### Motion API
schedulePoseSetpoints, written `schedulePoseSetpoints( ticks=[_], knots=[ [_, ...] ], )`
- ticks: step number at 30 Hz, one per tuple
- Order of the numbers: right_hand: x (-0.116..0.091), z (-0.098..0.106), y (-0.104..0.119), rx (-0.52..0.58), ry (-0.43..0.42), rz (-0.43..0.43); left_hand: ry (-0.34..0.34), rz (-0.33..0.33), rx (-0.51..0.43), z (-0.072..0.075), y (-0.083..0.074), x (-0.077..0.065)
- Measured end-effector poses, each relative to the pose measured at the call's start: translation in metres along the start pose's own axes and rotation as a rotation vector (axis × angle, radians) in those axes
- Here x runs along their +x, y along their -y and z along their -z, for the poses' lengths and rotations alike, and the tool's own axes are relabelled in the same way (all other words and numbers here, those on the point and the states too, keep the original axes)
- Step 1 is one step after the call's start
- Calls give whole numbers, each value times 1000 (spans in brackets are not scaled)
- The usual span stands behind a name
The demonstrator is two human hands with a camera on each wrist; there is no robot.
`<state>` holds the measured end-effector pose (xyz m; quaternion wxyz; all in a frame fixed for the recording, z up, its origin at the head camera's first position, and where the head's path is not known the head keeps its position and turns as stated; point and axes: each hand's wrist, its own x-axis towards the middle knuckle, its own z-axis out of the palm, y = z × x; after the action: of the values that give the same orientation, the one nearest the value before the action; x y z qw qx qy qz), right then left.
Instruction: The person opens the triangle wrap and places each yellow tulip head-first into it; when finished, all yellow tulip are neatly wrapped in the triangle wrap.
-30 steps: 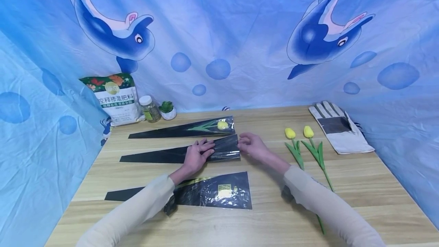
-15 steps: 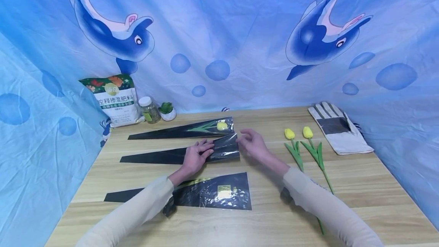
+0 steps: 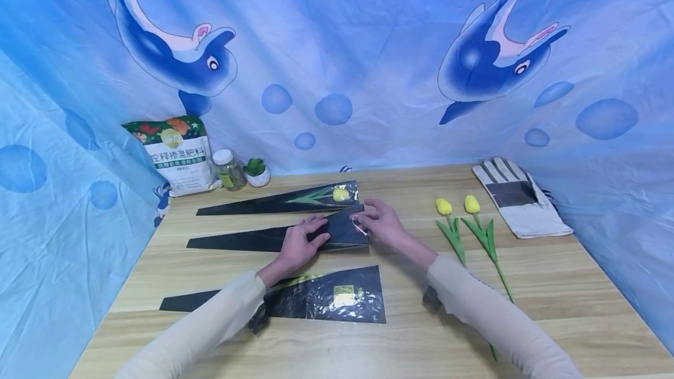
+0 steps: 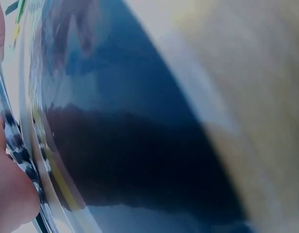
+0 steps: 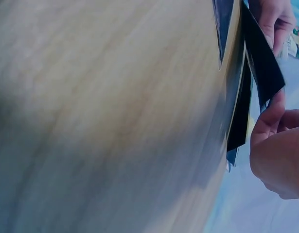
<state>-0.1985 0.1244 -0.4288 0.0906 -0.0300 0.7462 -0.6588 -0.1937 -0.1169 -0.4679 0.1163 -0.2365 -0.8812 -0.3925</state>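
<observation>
A long black tapered flower sleeve [image 3: 342,227] lies in the middle of the table in the head view, its wide end to the right. My left hand [image 3: 302,241] rests on it with extended fingers, near where it widens. At the wide end my right hand [image 3: 381,222] pinches the edge of the sleeve's upper layer. The right wrist view shows that black flap [image 5: 266,63] raised, with the right hand's fingertips at its corner. Close to the left wrist camera, the sleeve's dark film [image 4: 125,97] fills much of the picture.
Behind lies another sleeve [image 3: 253,202] with a yellow tulip [image 3: 341,194] inside. A third sleeve [image 3: 363,291] with a gold label lies in front. Two loose tulips [image 3: 454,233] and white gloves [image 3: 537,215] are at right. A fertilizer bag [image 3: 184,159], jar [image 3: 229,169] and potted plant [image 3: 256,172] stand back left.
My right hand has moved left over the sleeve's wide end and draws the upper layer's edge back. The left hand stays in place, its thumb slightly farther from the fingers.
</observation>
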Motion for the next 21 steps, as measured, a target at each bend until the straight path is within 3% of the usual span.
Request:
schedulePoseSetpoints(
  ticks=[5,9,21],
  knots=[
    [3,0,-1,12,17,3,98,50,99,2,-2,-2],
    [3,1,0,23,27,-8,133,63,124,2,-4,-1],
    [0,10,-5,-17,134,-10,39,-12,127,-1,-1,-1]
  ],
)
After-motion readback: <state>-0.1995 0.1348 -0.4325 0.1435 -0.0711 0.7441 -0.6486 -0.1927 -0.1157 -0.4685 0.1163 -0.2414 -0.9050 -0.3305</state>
